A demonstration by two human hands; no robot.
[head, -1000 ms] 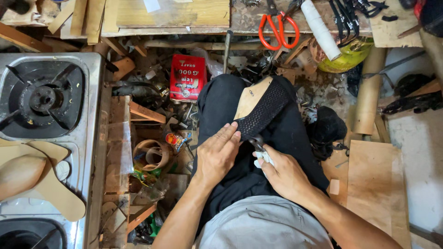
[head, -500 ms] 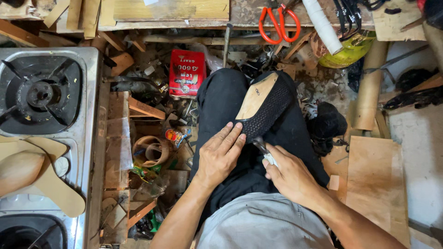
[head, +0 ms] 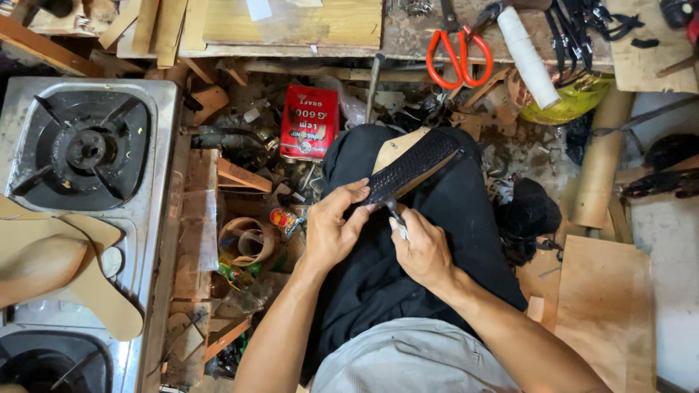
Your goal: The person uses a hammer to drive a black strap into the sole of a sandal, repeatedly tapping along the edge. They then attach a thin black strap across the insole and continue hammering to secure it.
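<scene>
Both hands clamped, left hand (head: 331,229) on black woven sole (head: 409,167), right hand (head: 422,251) hiding small tool (head: 397,218)

Wooden counter (head: 306,33) is running along the top edge, carrying orange-handled scissors (head: 457,52), a white roll (head: 528,54) and dark tools (head: 582,29). Floor (head: 673,240) below is holding a red tin (head: 309,122), wood scraps (head: 240,177), a cardboard tube (head: 598,164) and a plywood sheet (head: 604,313). A gas stove (head: 87,153) is sitting at left, bearing tan sole cut-outs (head: 80,276).
</scene>
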